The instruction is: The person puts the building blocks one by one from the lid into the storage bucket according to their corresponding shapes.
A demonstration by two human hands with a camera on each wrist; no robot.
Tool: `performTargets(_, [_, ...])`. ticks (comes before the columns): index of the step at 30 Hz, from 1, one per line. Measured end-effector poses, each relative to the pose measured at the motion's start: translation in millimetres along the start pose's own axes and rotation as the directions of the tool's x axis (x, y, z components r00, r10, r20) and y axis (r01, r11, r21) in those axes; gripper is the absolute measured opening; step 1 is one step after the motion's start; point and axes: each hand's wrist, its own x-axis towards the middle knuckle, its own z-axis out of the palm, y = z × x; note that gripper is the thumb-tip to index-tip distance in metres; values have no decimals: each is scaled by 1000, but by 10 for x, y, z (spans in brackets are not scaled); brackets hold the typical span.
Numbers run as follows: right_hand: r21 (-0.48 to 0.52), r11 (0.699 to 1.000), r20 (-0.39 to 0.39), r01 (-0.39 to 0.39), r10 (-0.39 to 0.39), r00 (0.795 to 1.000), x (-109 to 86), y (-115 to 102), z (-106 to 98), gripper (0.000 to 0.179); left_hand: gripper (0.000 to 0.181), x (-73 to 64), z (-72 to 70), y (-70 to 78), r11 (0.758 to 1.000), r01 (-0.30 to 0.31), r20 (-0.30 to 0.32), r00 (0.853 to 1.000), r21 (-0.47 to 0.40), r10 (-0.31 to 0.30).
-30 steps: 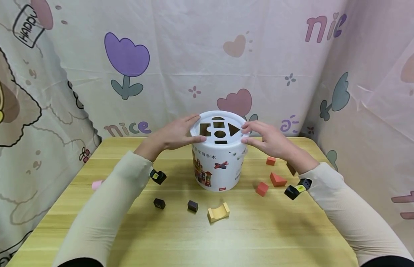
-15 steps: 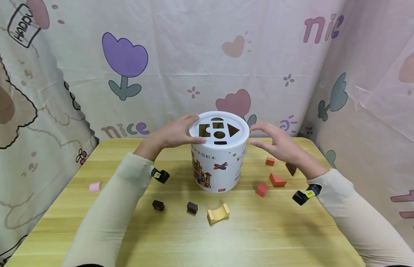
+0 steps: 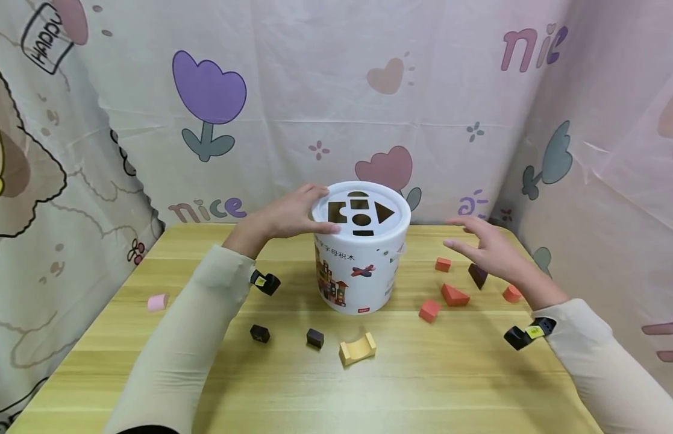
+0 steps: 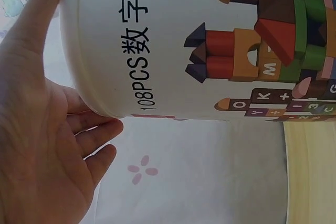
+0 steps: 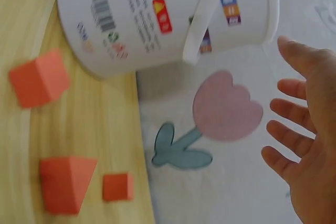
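A white toy-block bucket [image 3: 382, 283] stands upright on the wooden table, its lid [image 3: 344, 191] pierced with several shaped holes. My left hand [image 3: 293, 212] holds the bucket's rim on the left side, thumb at the front of the lid and fingers farther back. In the left wrist view, this hand's fingers [image 4: 100, 135] curve at the rim beside the printed wall. My right hand [image 3: 493, 247] is in the air to the right of the bucket, apart from it and holding nothing. Its fingers [image 5: 291, 111] are loosely spread in the right wrist view, below the bucket's white handle [image 5: 202, 24].
Right of the bucket lie several red blocks, among them a triangular one [image 3: 454, 295] and a cylinder [image 3: 512, 293], plus a dark triangular block [image 3: 478, 275]. In front are two dark blocks [image 3: 315, 338] and a yellow arch block [image 3: 358, 349]. A pink cylinder [image 3: 157, 302] lies left.
My right hand has let go of the lid's right side and moved off to the right. The left hand stays at the rim.
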Motion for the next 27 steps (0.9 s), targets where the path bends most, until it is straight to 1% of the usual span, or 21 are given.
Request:
performTargets(2, [-26,1000,-2,-14,14,1000,-65,83,-20,51,107,3,-2,13,1000,-5,1,1000,-7,5])
performTargets(5, [-38,999,-9,-12,12,1000,-132,227,-32,51,105,2,-6,25,1000,-7,2,1000,-9,7])
performTargets(8, [-22,1000,-8,10,-11,1000,-178,386,-25,52,104,1,-5,25,1000,-5,2,1000,-7,5])
performTargets(11, [-2,1000,8,16,-16,1000,-224,541,-4,55,104,4,-5,21,1000,-6,1,1000,-7,6])
performTargets(14, [14,1000,29,-7,7,1000,-276,677,17,58,104,6,-8,20,1000,-20,2,1000,-5,20])
performTargets(18, [27,998,53,-63,61,997,-351,838,39,60,104,7,-16,15,1000,-30,7,1000,0,30])
performTargets(22, [27,996,79,-87,85,993,-406,998,68,60,103,5,-18,9,1000,-21,12,1000,3,21])
performTargets(27, [30,992,144,-120,115,983,-451,1150,107,64,104,-4,-21,17,1000,-11,20,1000,-1,11])
